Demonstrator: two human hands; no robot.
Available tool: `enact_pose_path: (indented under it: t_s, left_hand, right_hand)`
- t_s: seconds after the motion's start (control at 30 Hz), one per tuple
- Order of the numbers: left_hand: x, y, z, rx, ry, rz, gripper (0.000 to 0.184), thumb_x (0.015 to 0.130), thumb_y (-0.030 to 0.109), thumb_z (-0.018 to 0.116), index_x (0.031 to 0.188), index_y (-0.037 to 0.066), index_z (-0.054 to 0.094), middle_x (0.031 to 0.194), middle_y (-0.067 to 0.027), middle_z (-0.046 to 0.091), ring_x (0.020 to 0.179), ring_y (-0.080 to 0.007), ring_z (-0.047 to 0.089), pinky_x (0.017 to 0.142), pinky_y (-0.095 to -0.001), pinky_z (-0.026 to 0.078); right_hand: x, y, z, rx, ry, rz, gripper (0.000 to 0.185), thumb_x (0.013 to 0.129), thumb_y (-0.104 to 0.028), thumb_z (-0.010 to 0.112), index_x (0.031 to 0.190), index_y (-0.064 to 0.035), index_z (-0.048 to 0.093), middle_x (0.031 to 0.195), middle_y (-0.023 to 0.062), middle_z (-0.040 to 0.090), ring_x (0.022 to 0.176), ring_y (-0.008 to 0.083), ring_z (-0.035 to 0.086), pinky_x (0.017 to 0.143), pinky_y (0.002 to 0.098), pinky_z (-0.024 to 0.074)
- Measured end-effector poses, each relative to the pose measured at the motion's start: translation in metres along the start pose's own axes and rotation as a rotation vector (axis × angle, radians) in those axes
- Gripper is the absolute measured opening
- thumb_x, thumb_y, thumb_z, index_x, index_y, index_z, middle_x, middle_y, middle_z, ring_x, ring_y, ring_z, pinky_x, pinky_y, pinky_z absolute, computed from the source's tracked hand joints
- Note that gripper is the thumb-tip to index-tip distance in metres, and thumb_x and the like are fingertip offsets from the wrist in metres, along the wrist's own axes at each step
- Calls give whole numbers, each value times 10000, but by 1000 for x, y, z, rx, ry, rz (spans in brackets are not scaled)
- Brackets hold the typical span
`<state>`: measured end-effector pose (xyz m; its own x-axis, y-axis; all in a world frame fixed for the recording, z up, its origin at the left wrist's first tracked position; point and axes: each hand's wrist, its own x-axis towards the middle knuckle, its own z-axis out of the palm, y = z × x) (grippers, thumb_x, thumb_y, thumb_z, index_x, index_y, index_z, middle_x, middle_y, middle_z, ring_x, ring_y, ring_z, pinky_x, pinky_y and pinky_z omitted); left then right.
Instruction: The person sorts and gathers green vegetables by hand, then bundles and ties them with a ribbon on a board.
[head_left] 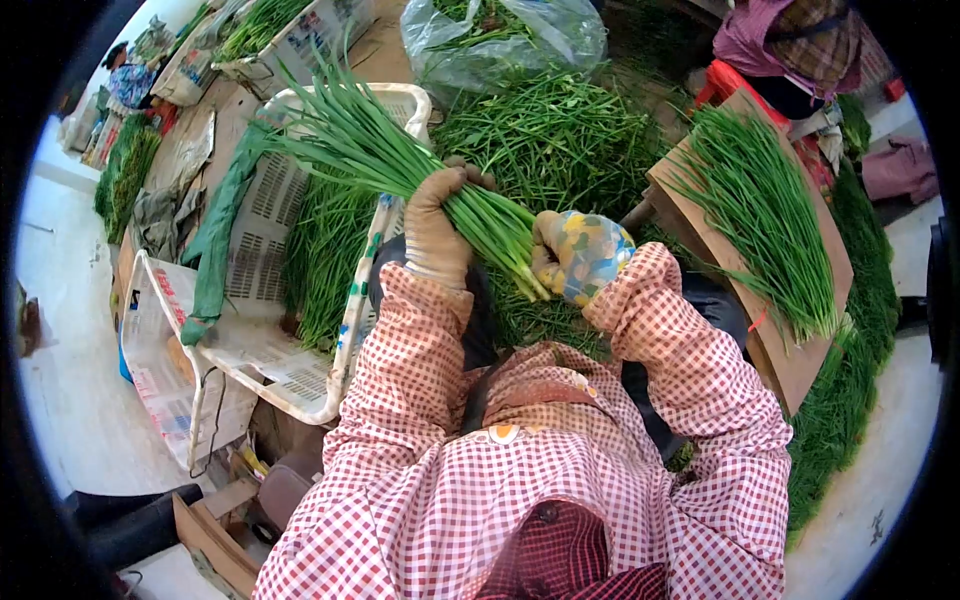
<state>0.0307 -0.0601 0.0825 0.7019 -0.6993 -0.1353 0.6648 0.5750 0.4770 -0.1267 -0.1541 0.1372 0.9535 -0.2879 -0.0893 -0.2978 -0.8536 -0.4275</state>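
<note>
A bunch of long green chives slants across in front of me, leaf tips to the upper left and pale stem ends to the lower right. My left hand, in a tan glove, is wrapped round the stems. At the cut ends, my right hand in a blue and yellow patterned glove has its fingers curled against the stems; the fingertips are partly hidden. Beneath and beyond lies a loose heap of chives. To the left stands a white plastic crate with more chives inside.
On the right, a cardboard sheet carries a pile of chives. A clear plastic bag of greens sits at the back. Green cloth hangs over the crate. Another person is at the upper right.
</note>
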Motion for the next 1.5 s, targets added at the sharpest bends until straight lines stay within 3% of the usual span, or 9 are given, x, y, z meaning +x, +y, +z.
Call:
enact_pose_path:
  t_s: [0.2,0.37,0.47,0.67,0.97,1.13,1.33,1.37,1.5]
  left_hand:
    - [3,54,13,26,-83,271,216,730,42,634,941,26,592,853,-87,621,800,-273,615,761,-395,533]
    - [-3,86,19,75,-169,421,384,733,7,628,1093,99,534,902,-71,627,823,-234,621,832,-416,522]
    - [4,79,15,107,-128,441,266,747,35,622,1007,43,571,869,-83,622,811,-226,611,826,-408,520]
    - [18,41,7,12,-50,124,348,737,-6,593,1066,62,504,806,-87,610,760,-218,605,805,-433,515]
    - [10,27,6,66,-40,33,129,720,31,614,840,-10,589,752,-104,594,731,-251,590,810,-404,510]
    - [11,28,4,81,-16,17,151,712,40,630,857,10,598,758,-113,616,717,-283,610,756,-412,526]
    - [19,46,-2,330,45,146,159,765,113,607,855,-18,614,765,-116,617,731,-248,601,770,-364,508]
    - [14,41,3,412,39,125,175,767,120,606,876,-16,617,775,-111,624,723,-231,600,734,-345,504]
    - [20,-4,14,582,135,166,99,720,97,626,760,6,629,705,-93,603,641,-219,584,637,-339,496]
  right_hand:
    - [-13,21,32,-58,14,40,143,812,-185,535,868,-54,551,782,166,602,739,327,608,684,434,483]
    - [-24,144,131,-298,-716,308,341,844,-320,545,1063,-59,559,1032,193,611,982,330,595,855,408,466]
    - [-33,109,71,53,-245,570,423,836,-336,580,1162,-66,569,1145,221,580,1034,343,583,898,400,460]
    - [-13,30,4,264,391,-470,418,815,-136,658,1211,-95,534,1036,151,567,867,299,599,758,328,519]
    - [-10,7,9,629,-74,-53,283,800,-115,654,1078,-78,611,833,110,586,721,281,608,622,362,491]
    - [-18,22,22,31,-2,-312,174,805,-216,594,928,-93,605,821,95,588,737,293,606,620,402,494]
    - [-52,88,74,-333,-779,128,604,844,-449,571,1242,-5,477,1191,223,542,1048,356,570,884,454,486]
    - [-40,86,67,-152,-639,435,869,759,-599,598,1373,-27,371,1348,235,436,1272,368,400,1067,411,325]
    - [-22,33,-6,199,7,202,1062,670,-541,712,1393,72,231,1403,274,333,1308,359,343,1098,359,273]
